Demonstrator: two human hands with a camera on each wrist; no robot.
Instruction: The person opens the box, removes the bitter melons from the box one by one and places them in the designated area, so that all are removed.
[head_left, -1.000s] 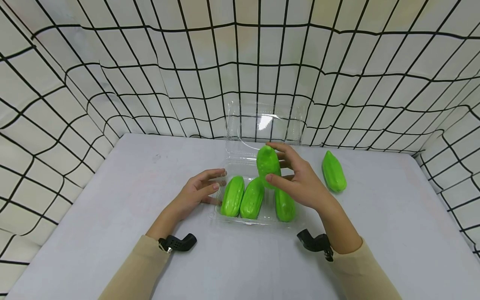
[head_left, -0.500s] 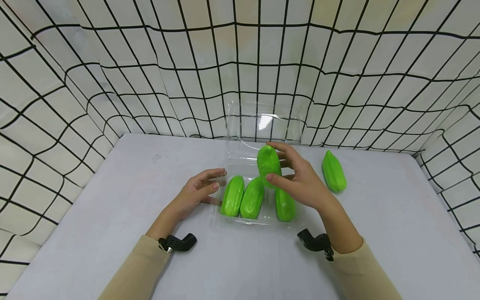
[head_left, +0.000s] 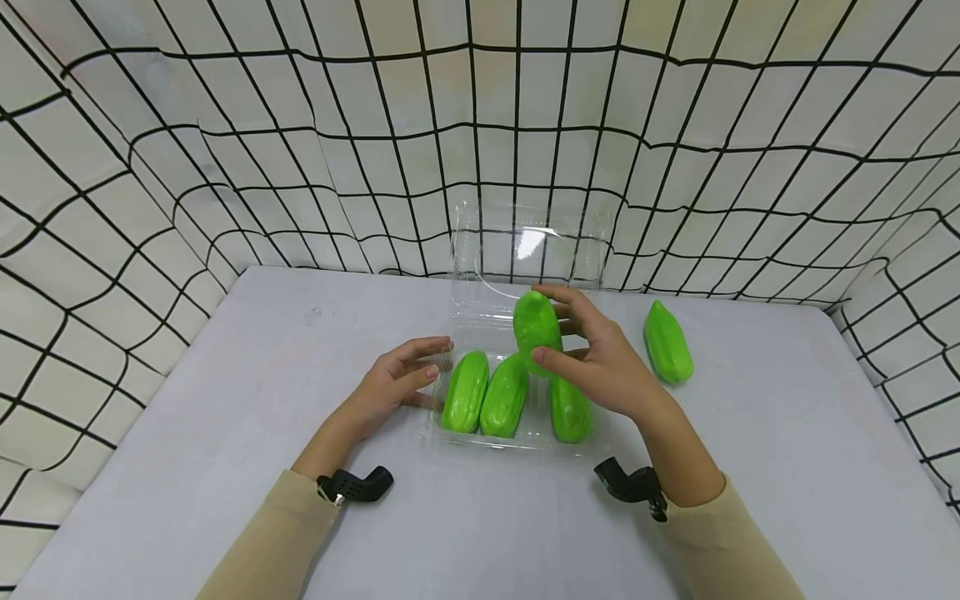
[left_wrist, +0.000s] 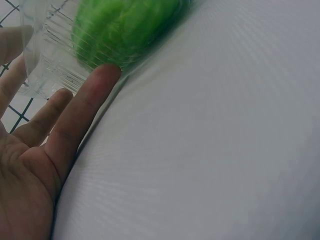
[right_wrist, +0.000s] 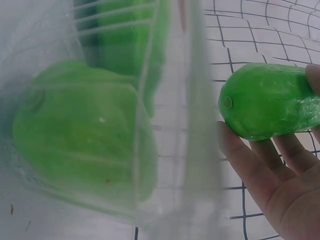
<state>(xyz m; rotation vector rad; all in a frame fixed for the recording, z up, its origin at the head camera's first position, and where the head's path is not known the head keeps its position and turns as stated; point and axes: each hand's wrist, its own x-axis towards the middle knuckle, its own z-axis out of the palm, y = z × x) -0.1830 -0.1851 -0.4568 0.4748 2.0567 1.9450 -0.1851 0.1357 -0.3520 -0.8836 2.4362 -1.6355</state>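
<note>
Against a white backdrop (head_left: 495, 92) ruled with black grid lines, a white table (head_left: 225, 400) is set. On it, a clear plastic clamshell container (head_left: 510, 444) is placed, its hinged lid (head_left: 531, 242) raised at the back. By the container's left wall, the left hand (head_left: 393, 375) is held with fingers spread; nothing is gripped, and how firmly the wall is touched cannot be told. By the right hand (head_left: 603, 367), a glossy green held gourd (head_left: 536, 327) is pinched between thumb and fingers above the container. Inside are laid, roughly front to back, a left gourd (head_left: 465, 392), a middle gourd (head_left: 504, 400) just beside it and, across a gap, a right gourd (head_left: 572, 414). An outlying gourd (head_left: 667, 342) is seen on the table to the right. By the even sheen, a light, stiff, moulded piece is suggested, hard to bruise but perhaps slippery; it is probably best grasped across its rounded middle, thumb opposed to fingers. The thin container is likely to flex or slide if pressed, so only light steadying is advised.
</note>
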